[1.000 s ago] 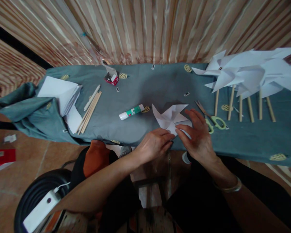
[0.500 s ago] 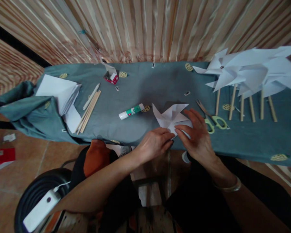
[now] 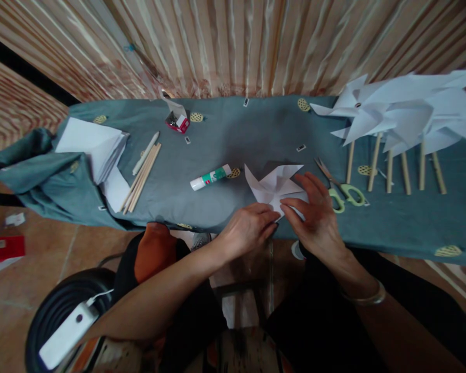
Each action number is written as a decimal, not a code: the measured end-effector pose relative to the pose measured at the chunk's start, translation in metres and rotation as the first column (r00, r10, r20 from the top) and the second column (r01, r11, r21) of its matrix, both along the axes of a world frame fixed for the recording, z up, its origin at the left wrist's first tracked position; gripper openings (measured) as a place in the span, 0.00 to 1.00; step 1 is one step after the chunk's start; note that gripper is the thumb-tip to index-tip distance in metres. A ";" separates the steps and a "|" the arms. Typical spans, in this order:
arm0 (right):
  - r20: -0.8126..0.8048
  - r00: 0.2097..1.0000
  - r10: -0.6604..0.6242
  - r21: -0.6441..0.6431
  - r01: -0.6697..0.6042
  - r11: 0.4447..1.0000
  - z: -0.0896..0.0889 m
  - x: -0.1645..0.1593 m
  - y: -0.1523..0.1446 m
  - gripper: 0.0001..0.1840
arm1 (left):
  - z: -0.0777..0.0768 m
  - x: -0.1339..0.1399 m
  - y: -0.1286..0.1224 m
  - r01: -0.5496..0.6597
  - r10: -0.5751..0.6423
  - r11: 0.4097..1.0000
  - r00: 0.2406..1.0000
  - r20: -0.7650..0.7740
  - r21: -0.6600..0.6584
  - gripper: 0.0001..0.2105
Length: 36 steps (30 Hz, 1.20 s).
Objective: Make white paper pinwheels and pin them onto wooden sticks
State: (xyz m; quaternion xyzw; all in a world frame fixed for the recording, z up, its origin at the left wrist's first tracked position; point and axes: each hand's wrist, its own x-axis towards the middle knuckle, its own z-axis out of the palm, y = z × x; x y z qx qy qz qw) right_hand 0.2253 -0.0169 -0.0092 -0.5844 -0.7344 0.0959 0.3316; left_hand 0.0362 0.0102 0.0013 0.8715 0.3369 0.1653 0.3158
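Note:
A white paper pinwheel [image 3: 274,185] lies near the front edge of the cloth-covered table, its blades folded toward the centre. My left hand [image 3: 250,225] grips its lower left part, fingers closed on the paper. From the right, my right hand [image 3: 314,215] pinches the pinwheel between thumb and forefinger near the middle, its other fingers raised behind a blade. The hands partly hide the lower blades. Left of the pinwheel lies a glue stick [image 3: 210,177] with a green and white label. Scissors [image 3: 341,191] with light green handles rest just right of my right hand.
Several finished pinwheels [image 3: 404,111] on wooden sticks lie at the right. A small open red box [image 3: 177,123] stands at the back. Wooden sticks [image 3: 143,178], a white pen-like tool [image 3: 145,153] and a stack of white paper [image 3: 91,142] are at the left. A striped curtain [image 3: 233,46] hangs behind.
Almost nothing differs. Both hands keep their hold on the pinwheel in the same place; the view has shifted very slightly.

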 end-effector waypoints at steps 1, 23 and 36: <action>-0.002 1.000 -0.002 0.002 0.002 1.000 0.000 0.000 0.000 0.07 | 0.000 0.000 0.000 0.001 -0.001 1.000 1.000 -0.001 -0.001 0.11; -0.005 1.000 0.003 0.009 -0.002 1.000 0.003 -0.004 0.004 0.07 | 0.000 -0.001 -0.003 -0.001 0.001 1.000 0.999 0.038 0.006 0.11; 0.057 0.998 0.016 0.051 -0.019 0.999 0.004 -0.002 0.002 0.07 | -0.002 -0.001 -0.003 -0.007 0.007 1.000 1.000 0.027 0.019 0.10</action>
